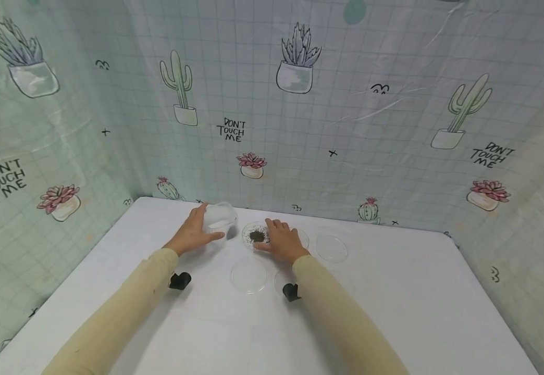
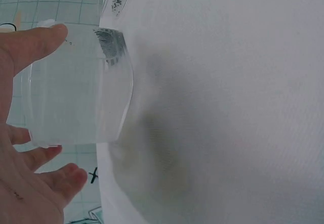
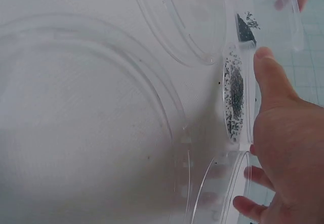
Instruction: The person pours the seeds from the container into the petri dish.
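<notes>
head view shows the left hand (image 1: 192, 233) gripping a clear cup (image 1: 217, 214) near the far edge of the table (image 1: 253, 333), thumb on one side and fingers round the other. the cup is see-through and slightly cloudy, with thin, smooth walls; in the left wrist view a patch of dark grains (image 2: 110, 45) sits in the corner by its base, though i cannot tell whether that base touches the table. just to the right of the cup is a round dish (image 1: 244, 239), shallow and clear, with a dark heap of grains in the middle and loose specks scattered out towards the rim. the right hand (image 1: 282, 243) is partly closed, holding the dish from its right side, thumb at the near edge and fingers at the far one. more clear dishes lie about: a front dish (image 1: 249, 277) nearer the person, a side dish (image 1: 332, 248) to the right, and others partly covered by the right hand and sleeve (image 1: 342, 312). the table is plain white and matt, with soft shadows under the arms. round it hangs a pale green cloth (image 1: 234, 67), checked with thin lines, creased in places, printed with potted cacti, red succulents and the words "don't touch me".
</notes>
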The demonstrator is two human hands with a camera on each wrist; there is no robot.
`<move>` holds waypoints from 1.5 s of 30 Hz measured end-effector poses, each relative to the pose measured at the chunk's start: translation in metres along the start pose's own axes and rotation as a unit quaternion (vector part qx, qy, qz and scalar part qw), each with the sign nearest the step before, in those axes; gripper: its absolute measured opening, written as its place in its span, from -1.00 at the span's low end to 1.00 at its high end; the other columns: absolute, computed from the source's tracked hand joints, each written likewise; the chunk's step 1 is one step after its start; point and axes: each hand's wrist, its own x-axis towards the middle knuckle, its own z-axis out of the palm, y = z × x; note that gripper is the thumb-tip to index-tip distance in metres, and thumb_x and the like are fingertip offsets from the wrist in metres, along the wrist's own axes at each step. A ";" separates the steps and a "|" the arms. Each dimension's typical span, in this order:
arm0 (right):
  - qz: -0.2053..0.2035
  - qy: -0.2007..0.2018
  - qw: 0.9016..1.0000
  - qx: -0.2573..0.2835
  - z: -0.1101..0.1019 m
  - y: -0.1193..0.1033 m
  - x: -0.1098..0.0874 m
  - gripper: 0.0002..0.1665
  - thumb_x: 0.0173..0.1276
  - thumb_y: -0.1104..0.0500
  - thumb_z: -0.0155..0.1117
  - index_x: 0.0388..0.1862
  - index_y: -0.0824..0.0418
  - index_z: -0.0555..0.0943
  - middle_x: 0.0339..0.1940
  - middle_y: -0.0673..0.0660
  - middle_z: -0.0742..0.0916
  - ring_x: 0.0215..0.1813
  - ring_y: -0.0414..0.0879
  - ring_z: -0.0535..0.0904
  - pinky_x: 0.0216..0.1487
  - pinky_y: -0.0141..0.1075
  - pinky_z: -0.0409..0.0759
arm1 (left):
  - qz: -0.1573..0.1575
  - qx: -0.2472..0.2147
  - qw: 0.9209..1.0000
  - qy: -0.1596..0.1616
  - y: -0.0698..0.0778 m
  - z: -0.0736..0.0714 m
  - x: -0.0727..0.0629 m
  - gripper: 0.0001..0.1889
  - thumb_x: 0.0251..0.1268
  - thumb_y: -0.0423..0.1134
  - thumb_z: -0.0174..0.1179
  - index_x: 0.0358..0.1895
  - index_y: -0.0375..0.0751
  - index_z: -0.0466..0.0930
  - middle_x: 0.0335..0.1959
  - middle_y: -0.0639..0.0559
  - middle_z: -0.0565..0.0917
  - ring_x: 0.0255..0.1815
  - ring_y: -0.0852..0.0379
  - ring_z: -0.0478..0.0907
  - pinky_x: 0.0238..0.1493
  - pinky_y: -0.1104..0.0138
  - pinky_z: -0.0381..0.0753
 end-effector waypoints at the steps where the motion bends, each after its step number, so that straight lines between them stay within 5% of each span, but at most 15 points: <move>1: -0.001 0.007 1.000 -0.001 0.000 0.000 0.000 0.07 0.22 -0.45 0.13 0.53 0.10 0.13 0.45 0.16 0.39 0.46 0.13 0.30 0.38 0.20 0.31 | 0.005 0.004 1.000 0.003 0.001 -0.001 0.000 0.13 0.14 0.16 0.30 0.55 -0.23 -0.28 0.51 -0.37 -0.01 0.48 -0.36 0.09 0.42 -0.23 0.15; 13: -0.041 0.034 0.998 0.013 0.006 -0.003 -0.012 -0.01 0.20 -0.42 0.21 0.45 0.10 0.27 0.40 0.17 0.43 0.41 0.10 0.36 0.31 0.08 0.40 | 0.073 0.051 0.994 0.056 0.008 -0.005 0.002 -0.20 0.29 0.17 0.15 0.48 -0.10 0.12 0.50 -0.22 0.11 0.51 -0.28 0.06 0.42 -0.27 0.10; 21: -0.056 0.024 0.998 -0.011 0.000 -0.015 -0.030 -0.05 0.18 -0.41 0.23 0.42 0.06 0.32 0.42 0.13 0.41 0.44 0.06 0.31 0.37 0.05 0.37 | 0.097 0.051 0.993 0.052 0.013 -0.005 0.003 -0.33 0.31 0.04 0.19 0.42 -0.13 0.26 0.48 -0.22 0.19 0.50 -0.24 0.10 0.43 -0.28 0.01; 45: -0.136 0.036 0.990 -0.027 0.007 -0.022 -0.063 -0.05 0.09 -0.44 0.28 0.35 0.04 0.40 0.27 0.06 0.55 0.33 -0.02 0.43 0.28 -0.05 0.44 | 0.078 0.052 0.995 0.030 0.020 -0.004 0.012 -0.39 0.33 -0.03 0.18 0.39 -0.16 0.30 0.45 -0.24 0.29 0.49 -0.26 0.16 0.46 -0.22 0.06</move>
